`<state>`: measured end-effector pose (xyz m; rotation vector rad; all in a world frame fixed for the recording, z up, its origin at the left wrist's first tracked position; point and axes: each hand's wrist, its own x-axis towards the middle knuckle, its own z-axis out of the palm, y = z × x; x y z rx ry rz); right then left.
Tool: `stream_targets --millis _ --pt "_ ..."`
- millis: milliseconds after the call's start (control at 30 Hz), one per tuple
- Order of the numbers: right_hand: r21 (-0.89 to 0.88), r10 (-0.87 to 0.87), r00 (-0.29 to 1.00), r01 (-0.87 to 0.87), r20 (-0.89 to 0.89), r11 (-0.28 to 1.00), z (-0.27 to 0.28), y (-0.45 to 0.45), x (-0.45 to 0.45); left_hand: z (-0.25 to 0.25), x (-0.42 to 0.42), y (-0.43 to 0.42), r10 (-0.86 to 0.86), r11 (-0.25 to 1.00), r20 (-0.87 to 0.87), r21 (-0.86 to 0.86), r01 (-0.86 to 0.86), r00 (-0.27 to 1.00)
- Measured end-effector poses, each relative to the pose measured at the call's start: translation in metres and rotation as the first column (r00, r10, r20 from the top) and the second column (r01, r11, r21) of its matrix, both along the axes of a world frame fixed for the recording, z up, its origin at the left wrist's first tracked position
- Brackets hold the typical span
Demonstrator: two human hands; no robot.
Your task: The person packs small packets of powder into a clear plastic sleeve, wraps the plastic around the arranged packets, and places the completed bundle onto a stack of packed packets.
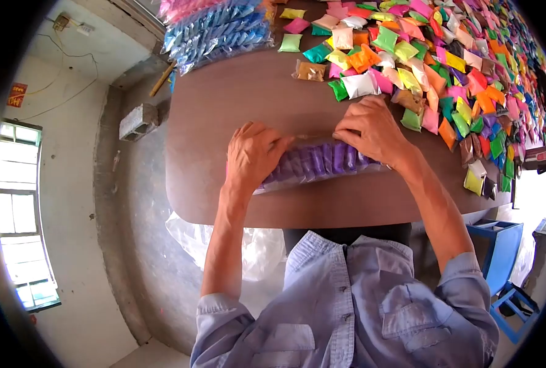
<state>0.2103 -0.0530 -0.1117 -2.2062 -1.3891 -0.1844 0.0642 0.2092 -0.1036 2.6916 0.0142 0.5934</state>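
Observation:
Flat on the brown table in front of me lies a clear plastic bag [316,164] with a row of purple packets inside. My left hand [253,153] grips the bag's far edge near its left end, fingers curled and thumb pointing inward. Toward the right end, my right hand [371,130] pinches the same far edge between thumb and fingers. The strip of clear film between the two hands is partly see-through, so I cannot tell whether the bag is sealed.
A heap of small colourful packets [408,61] covers the table's far right. Stacked clear bags of blue and pink packets [218,37] stand at the far left of the brown tabletop [224,92]. Below its edge lies clear plastic [261,251]; a blue stool [512,306] stands right.

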Motion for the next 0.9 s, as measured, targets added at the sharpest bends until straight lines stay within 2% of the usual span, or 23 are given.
stream_targets --millis 67,200,300,367,400,467,600,900 --pt "0.088 0.06 0.986 -0.047 -0.153 0.995 -0.009 -0.002 0.001 0.004 -0.004 0.001 -0.062 0.998 0.01 -0.024 0.062 0.998" --pt "0.121 0.071 0.98 -0.049 -0.187 0.991 -0.012 -0.009 -0.003 0.012 -0.017 0.003 -0.062 0.997 -0.065 -0.042 0.06 0.996" --pt "0.138 0.066 0.981 -0.041 -0.185 0.99 -0.009 -0.017 -0.008 0.032 -0.038 0.0 -0.142 0.99 -0.059 0.014 0.143 0.988" --pt "0.101 0.085 0.993 -0.077 -0.084 0.992 -0.006 -0.024 -0.012 0.038 -0.051 -0.002 -0.152 0.986 -0.137 0.047 0.16 0.979" --pt "0.103 0.089 0.993 -0.08 -0.083 0.991 -0.003 -0.026 -0.015 0.038 -0.056 -0.003 -0.148 0.986 -0.136 0.05 0.156 0.979" --pt "0.016 0.144 0.988 -0.145 0.052 0.989 0.004 -0.031 -0.023 0.037 -0.063 -0.006 -0.122 0.984 -0.147 0.113 0.139 0.982" --pt "-0.037 0.152 0.983 -0.149 0.103 0.988 0.009 -0.039 -0.039 0.028 -0.072 -0.005 -0.085 0.984 -0.161 0.14 0.108 0.983" --pt "-0.001 0.088 0.98 -0.09 0.177 0.996 0.001 -0.05 -0.065 0.006 -0.087 -0.001 -0.081 0.97 0.0 0.228 0.079 0.997"
